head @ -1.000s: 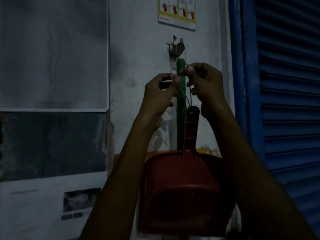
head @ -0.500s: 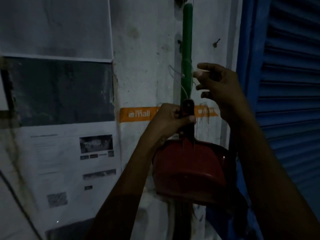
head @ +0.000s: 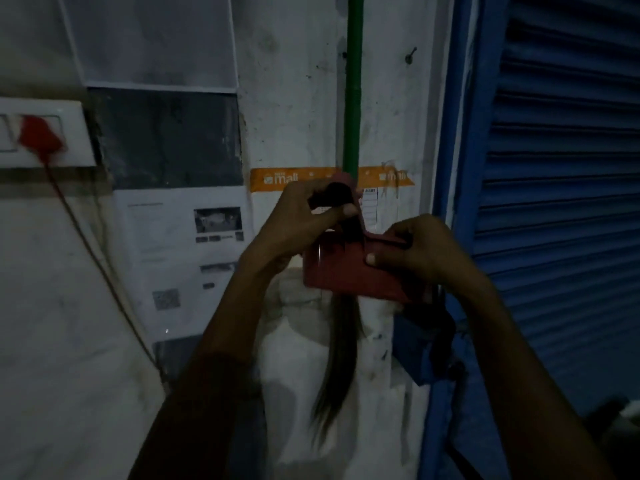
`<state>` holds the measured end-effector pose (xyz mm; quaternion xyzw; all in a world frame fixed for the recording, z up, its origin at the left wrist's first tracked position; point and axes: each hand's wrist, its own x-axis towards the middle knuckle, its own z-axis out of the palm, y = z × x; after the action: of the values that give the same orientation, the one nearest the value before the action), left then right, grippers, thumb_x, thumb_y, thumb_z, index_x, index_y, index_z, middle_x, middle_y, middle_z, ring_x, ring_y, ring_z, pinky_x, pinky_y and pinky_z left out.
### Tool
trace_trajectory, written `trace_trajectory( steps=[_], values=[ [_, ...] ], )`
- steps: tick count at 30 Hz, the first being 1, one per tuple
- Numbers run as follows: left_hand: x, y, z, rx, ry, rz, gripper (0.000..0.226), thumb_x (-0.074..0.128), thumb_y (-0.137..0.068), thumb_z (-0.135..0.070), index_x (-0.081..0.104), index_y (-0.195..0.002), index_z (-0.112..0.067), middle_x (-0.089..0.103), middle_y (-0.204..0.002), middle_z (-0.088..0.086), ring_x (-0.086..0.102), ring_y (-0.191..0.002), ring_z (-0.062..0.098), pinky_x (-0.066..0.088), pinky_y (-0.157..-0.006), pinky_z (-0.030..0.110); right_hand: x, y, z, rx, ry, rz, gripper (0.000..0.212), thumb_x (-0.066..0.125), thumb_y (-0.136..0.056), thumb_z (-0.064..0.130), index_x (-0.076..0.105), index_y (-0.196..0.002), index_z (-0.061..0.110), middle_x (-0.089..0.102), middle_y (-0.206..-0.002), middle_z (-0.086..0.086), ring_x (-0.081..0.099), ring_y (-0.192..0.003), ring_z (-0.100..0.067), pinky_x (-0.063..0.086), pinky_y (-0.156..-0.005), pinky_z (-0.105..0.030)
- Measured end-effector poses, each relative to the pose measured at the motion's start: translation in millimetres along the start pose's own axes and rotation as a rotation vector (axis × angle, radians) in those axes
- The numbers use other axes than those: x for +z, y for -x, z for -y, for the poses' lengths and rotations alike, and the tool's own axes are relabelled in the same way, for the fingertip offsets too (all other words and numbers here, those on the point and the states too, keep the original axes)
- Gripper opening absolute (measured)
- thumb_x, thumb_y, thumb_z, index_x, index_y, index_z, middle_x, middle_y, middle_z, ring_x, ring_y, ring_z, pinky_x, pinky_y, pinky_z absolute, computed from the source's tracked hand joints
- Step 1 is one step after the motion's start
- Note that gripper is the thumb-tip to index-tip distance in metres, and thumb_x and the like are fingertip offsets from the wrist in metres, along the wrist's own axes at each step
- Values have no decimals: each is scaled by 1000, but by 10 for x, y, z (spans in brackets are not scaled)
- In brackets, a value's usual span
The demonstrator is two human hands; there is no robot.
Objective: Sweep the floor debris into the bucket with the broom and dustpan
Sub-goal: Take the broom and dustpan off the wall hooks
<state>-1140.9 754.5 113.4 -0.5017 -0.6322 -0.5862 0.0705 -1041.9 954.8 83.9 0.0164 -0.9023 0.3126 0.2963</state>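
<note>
the left hand (head: 301, 220) is gripping the handle of the red dustpan (head: 349, 271), the right hand (head: 415, 251) pinching its rim at 3 o'clock. the broom (head: 351, 98) is hanging behind on the wall. the pan could be snagging the bristles, yanking the broom down.

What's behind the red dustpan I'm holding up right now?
Behind the dustpan the broom hangs on the wall: its green handle shows above, dark bristles below. Where handle meets bristles is covered by the pan.
</note>
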Motion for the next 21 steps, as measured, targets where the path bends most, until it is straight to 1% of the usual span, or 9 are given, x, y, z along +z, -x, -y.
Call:
trace_trajectory(
  steps=[2,4,6,8,10,12,14,17,21],
  values=[
    [-24,370,-127,-94,197,59,60,77,-77,-49,66,-116,-5,67,-123,14,62,-118,27,53,-97,51,-30,203,17,-46,58,-40,24,91,-69,34,75,-81,21,69,-73,13,63,-62,5,46,-53,-10],
    [8,721,-270,-265,501,3,99,41,-81,-81,60,-124,6,59,-129,27,55,-124,39,46,-103,57,-42,417,38,-115,117,-100,27,91,-70,37,77,-83,18,67,-71,12,62,-64,2,45,-54,-11],
    [92,963,-374,-430,610,-113,117,11,-81,-87,54,-130,10,58,-128,32,54,-122,46,48,-98,59,-10,632,69,-182,157,-178,29,88,-73,38,77,-89,16,69,-77,9,63,-67,-8,47,-59,-16],
    [222,1159,-509,-544,487,-169,106,19,-82,-85,59,-130,1,66,-119,26,65,-107,42,59,-78,49,47,821,123,-269,169,-217,33,86,-77,34,77,-100,12,69,-88,8,64,-77,-11,47,-66,-12],
    [337,1300,-674,-663,399,-121,88,44,-80,-77,61,-127,-5,71,-108,21,71,-89,33,59,-65,40,111,940,168,-372,176,-240,26,86,-79,29,78,-95,10,74,-91,1,67,-78,-16,54,-72,-24],
    [414,1403,-824,-768,333,-64,63,61,-91,-51,60,-124,3,71,-94,22,70,-74,28,60,-61,37,176,1024,192,-482,283,-313,13,85,-81,24,76,-80,15,74,-81,-2,66,-73,-19,50,-71,-36],
    [492,1472,-959,-845,230,-28,45,65,-93,-34,61,-117,4,70,-83,20,69,-67,24,61,-63,36,235,1093,226,-547,363,-410,19,84,-79,16,68,-70,19,70,-73,0,63,-70,-22,41,-70,-36],
    [676,1530,-1069,-792,73,-90,38,76,-85,-33,63,-108,-5,67,-72,10,63,-56,15,56,-53,27,248,1178,349,-581,405,-477,24,80,-77,10,61,-66,20,66,-68,0,60,-66,-23,29,-72,-34],
    [857,1599,-931,-530,-80,-422,42,85,-75,-32,65,-103,-8,64,-68,3,56,-45,10,45,-42,22,171,1128,453,-604,362,-422,7,75,-77,23,69,-79,21,70,-80,4,59,-82,-22,17,-74,-29]
  ],
)
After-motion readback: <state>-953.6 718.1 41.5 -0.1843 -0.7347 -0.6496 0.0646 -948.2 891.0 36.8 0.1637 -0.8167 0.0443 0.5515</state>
